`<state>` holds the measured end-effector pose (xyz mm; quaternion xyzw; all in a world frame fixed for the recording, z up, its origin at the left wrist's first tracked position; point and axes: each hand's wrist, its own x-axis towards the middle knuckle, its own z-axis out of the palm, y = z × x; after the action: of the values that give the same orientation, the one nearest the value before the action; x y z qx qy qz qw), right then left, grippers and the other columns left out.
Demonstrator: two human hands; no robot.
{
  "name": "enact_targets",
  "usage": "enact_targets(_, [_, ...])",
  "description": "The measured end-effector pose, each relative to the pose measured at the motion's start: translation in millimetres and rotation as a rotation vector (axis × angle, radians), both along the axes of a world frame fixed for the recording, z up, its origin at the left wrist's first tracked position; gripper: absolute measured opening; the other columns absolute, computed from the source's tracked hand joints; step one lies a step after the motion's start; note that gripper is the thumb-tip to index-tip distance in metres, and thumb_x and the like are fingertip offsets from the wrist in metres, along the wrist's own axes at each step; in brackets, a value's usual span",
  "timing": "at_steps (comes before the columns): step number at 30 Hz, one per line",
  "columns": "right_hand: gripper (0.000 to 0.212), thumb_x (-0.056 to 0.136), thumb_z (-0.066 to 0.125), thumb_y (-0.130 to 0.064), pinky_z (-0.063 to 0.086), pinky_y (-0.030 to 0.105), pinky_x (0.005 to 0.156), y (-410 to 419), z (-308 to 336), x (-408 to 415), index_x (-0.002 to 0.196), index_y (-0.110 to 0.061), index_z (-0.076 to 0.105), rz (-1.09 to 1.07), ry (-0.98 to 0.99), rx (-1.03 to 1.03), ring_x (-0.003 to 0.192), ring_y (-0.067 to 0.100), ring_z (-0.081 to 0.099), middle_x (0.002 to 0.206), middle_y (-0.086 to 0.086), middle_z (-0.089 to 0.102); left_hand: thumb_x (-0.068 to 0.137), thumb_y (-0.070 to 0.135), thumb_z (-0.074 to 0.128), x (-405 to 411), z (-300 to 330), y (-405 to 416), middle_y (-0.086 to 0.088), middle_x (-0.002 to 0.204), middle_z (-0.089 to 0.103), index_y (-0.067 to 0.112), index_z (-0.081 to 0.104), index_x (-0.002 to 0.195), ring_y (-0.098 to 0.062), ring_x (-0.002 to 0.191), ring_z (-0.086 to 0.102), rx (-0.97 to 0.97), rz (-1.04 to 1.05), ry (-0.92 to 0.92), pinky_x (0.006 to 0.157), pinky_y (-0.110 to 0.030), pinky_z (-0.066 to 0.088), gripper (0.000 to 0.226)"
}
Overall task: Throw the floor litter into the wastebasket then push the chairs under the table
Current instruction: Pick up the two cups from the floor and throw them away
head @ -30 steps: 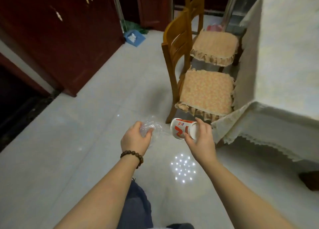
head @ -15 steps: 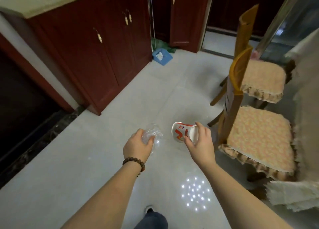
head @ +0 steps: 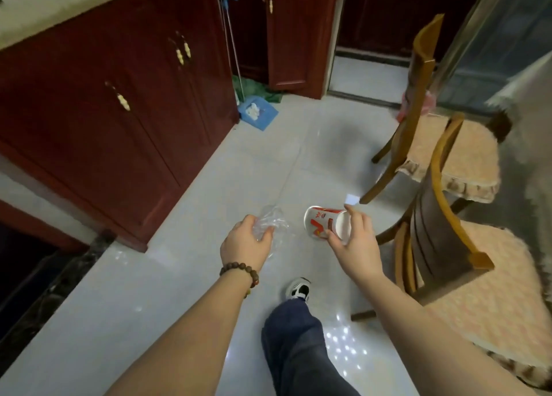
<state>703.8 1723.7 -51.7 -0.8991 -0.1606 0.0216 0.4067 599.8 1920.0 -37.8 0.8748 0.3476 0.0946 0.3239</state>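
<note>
My left hand point(head: 243, 246) grips a crumpled clear plastic bottle point(head: 273, 221) above the floor. My right hand point(head: 354, 242) holds a white paper cup with red print point(head: 321, 221), lying on its side with its mouth toward the left. Two wooden chairs with peach cushions stand on the right: the near chair point(head: 439, 240) close to my right arm, the far chair point(head: 418, 97) behind it. Both are pulled out from the table, whose white cloth point(head: 534, 121) shows at the right edge. No wastebasket is in view.
Dark red cabinets point(head: 119, 121) line the left side. A blue dustpan point(head: 258, 113) holding white scraps rests beside a broom handle point(head: 231, 46) at the cabinet's far end. An open doorway point(head: 370, 76) lies ahead. My leg and shoe point(head: 298, 289) step forward on the pale tile floor.
The view has swung left and forward, away from the table toward the cabinets and dustpan. Both hands still carry the bottle and cup. My foot has stepped forward into view.
</note>
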Motion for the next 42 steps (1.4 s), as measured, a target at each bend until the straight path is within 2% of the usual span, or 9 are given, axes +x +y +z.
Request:
enact_targets(7, [0.064, 0.082, 0.068, -0.029, 0.039, 0.038, 0.101, 77, 7, 198, 0.137, -0.024, 0.036, -0.079, 0.022, 0.039, 0.12, 0.026, 0.044, 0.134, 0.006, 0.04, 0.083, 0.048, 0.059, 209, 13, 82, -0.004, 0.089, 0.065, 0.022, 0.059, 0.095, -0.027, 0.083, 0.06, 0.03, -0.059, 0.022, 0.071, -0.037, 0.051, 0.028])
enact_targets(11, [0.062, 0.081, 0.069, -0.032, 0.043, 0.041, 0.099, 109, 21, 299, 0.134, -0.025, 0.038, -0.148, 0.014, 0.029, 0.117, 0.027, 0.048, 0.132, 0.005, 0.042, 0.083, 0.047, 0.06, 321, 30, 114, -0.004, 0.089, 0.065, 0.023, 0.059, 0.095, -0.027, 0.083, 0.06, 0.024, -0.108, -0.002, 0.07, -0.036, 0.051, 0.028])
enact_targets(19, [0.061, 0.082, 0.067, -0.036, 0.046, 0.039, 0.094, 152, 22, 451, 0.134, -0.027, 0.036, -0.256, 0.016, 0.026, 0.116, 0.027, 0.05, 0.133, 0.004, 0.04, 0.085, 0.048, 0.058, 499, 28, 161, -0.005, 0.092, 0.065, 0.022, 0.059, 0.099, -0.027, 0.085, 0.06, -0.003, -0.206, -0.003, 0.073, -0.039, 0.053, 0.03])
enact_targets(24, [0.062, 0.083, 0.066, -0.038, 0.045, 0.04, 0.094, 196, -2, 557, 0.135, -0.029, 0.033, -0.318, 0.059, 0.034, 0.118, 0.026, 0.049, 0.137, 0.002, 0.037, 0.085, 0.047, 0.058, 624, 6, 203, -0.003, 0.09, 0.065, 0.022, 0.058, 0.1, -0.024, 0.081, 0.059, 0.012, -0.263, -0.022, 0.065, -0.03, 0.047, 0.029])
enact_targets(29, [0.063, 0.083, 0.067, -0.03, 0.044, 0.04, 0.094, 256, -7, 697, 0.137, -0.023, 0.035, -0.288, 0.049, 0.007, 0.118, 0.027, 0.048, 0.132, 0.007, 0.041, 0.086, 0.048, 0.056, 771, -7, 270, -0.005, 0.091, 0.065, 0.023, 0.057, 0.101, -0.027, 0.083, 0.059, 0.025, -0.341, 0.019, 0.066, -0.034, 0.049, 0.029])
enact_targets(33, [0.065, 0.082, 0.068, -0.026, 0.042, 0.04, 0.095, 286, 7, 815, 0.138, -0.019, 0.036, -0.368, 0.049, 0.006, 0.119, 0.029, 0.047, 0.133, 0.01, 0.041, 0.085, 0.048, 0.057, 892, 0, 312, -0.006, 0.089, 0.066, 0.024, 0.057, 0.097, -0.028, 0.081, 0.06, 0.066, -0.388, 0.019, 0.061, -0.031, 0.044, 0.027])
enact_targets(38, [0.065, 0.082, 0.068, -0.028, 0.042, 0.036, 0.094, 292, 16, 917, 0.138, -0.022, 0.035, -0.497, 0.052, 0.056, 0.118, 0.027, 0.049, 0.135, 0.005, 0.04, 0.085, 0.047, 0.058, 1024, 8, 310, -0.006, 0.09, 0.067, 0.023, 0.059, 0.098, -0.029, 0.082, 0.06, 0.098, -0.512, -0.001, 0.06, -0.028, 0.036, 0.028])
enact_targets(42, [0.065, 0.082, 0.067, -0.03, 0.043, 0.036, 0.093, 263, 9, 985, 0.138, -0.026, 0.033, -0.624, 0.071, 0.07, 0.117, 0.026, 0.049, 0.136, 0.002, 0.038, 0.085, 0.047, 0.058, 1119, -1, 278, -0.006, 0.092, 0.067, 0.022, 0.059, 0.098, -0.03, 0.084, 0.061, 0.091, -0.631, 0.012, 0.061, -0.028, 0.036, 0.028])
